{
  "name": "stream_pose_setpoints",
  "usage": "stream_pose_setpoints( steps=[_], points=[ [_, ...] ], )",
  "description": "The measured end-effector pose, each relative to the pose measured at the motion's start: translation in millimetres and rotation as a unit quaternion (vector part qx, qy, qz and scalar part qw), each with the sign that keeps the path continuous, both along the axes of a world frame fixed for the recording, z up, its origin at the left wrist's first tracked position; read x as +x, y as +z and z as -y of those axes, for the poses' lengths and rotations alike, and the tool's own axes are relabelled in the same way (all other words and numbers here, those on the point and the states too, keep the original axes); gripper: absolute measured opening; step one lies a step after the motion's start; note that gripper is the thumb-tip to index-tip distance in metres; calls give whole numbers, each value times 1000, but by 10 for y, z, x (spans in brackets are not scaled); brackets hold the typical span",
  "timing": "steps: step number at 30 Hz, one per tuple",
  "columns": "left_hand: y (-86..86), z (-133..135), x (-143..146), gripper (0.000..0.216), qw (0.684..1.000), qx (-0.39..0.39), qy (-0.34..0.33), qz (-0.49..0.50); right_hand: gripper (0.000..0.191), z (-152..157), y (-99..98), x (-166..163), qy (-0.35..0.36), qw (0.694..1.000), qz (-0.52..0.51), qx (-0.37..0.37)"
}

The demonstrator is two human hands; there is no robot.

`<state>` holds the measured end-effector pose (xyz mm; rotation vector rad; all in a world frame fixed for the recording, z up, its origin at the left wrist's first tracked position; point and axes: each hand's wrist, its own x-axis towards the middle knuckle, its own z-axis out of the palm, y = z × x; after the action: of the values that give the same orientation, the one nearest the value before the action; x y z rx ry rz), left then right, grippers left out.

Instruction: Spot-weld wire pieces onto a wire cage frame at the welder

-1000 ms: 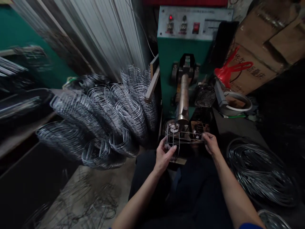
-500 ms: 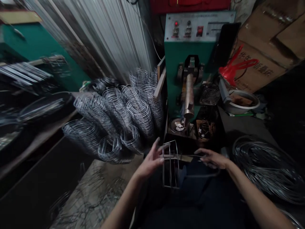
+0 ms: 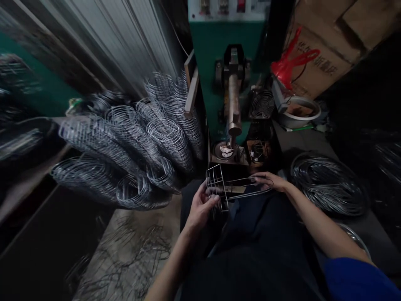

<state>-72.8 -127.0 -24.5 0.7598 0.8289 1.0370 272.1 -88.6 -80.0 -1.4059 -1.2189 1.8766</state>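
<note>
We hold a wire frame (image 3: 230, 187) over our lap, our left hand (image 3: 200, 207) curled around its caged end, our right hand (image 3: 269, 181) pinching the looped end of the long wires. Just beyond our grip stands the green welder (image 3: 230, 62), its brass arm (image 3: 233, 106) above a small dish (image 3: 223, 151). Left of our left hand, finished frames (image 3: 131, 138) lie stacked; right of our right hand, a wire coil (image 3: 328, 184).

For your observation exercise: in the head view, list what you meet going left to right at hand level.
Stacked wire loops → left hand → wire frame → right hand → coil of wire.
</note>
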Motion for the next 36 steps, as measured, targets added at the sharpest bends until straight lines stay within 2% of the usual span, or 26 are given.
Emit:
stream_pose_setpoints(
  steps=[3,6,8,10,12,14,16,19,22,28,32,36],
  points=[
    [-95,-89,46,64,998,-55,1,-15,58,-36,-68,21,-32,999,14,-26],
    [-155,-34,52,66,995,-97,11,-31,48,-71,-198,-61,-27,997,49,-52],
    [-154,14,42,65,995,-86,11,-46,47,-101,-257,-132,-14,996,60,-62],
    [-138,27,41,59,996,-61,33,-63,49,-133,-253,-180,-8,997,61,-35],
    [-128,-19,70,56,994,-44,74,-72,50,-170,-168,-184,-9,995,71,68],
    [-127,-126,128,60,991,-42,106,-68,46,-224,-13,-143,-20,978,83,190],
    [-125,-273,206,69,991,-37,119,-56,42,-309,177,-76,-30,965,82,245],
    [-103,-483,339,79,992,-21,118,-42,41,-478,428,0,-35,968,60,239],
    [-70,-615,451,81,993,2,109,-37,47,-646,545,9,-55,966,51,246],
    [-63,-760,532,77,992,18,114,-44,48,-810,518,-84,-114,958,49,260],
    [-102,-837,539,78,991,7,123,-47,45,-799,508,-191,-110,941,96,304],
    [-141,-874,525,73,992,-1,115,-46,54,-780,513,-210,-133,933,112,314]
  ],
)
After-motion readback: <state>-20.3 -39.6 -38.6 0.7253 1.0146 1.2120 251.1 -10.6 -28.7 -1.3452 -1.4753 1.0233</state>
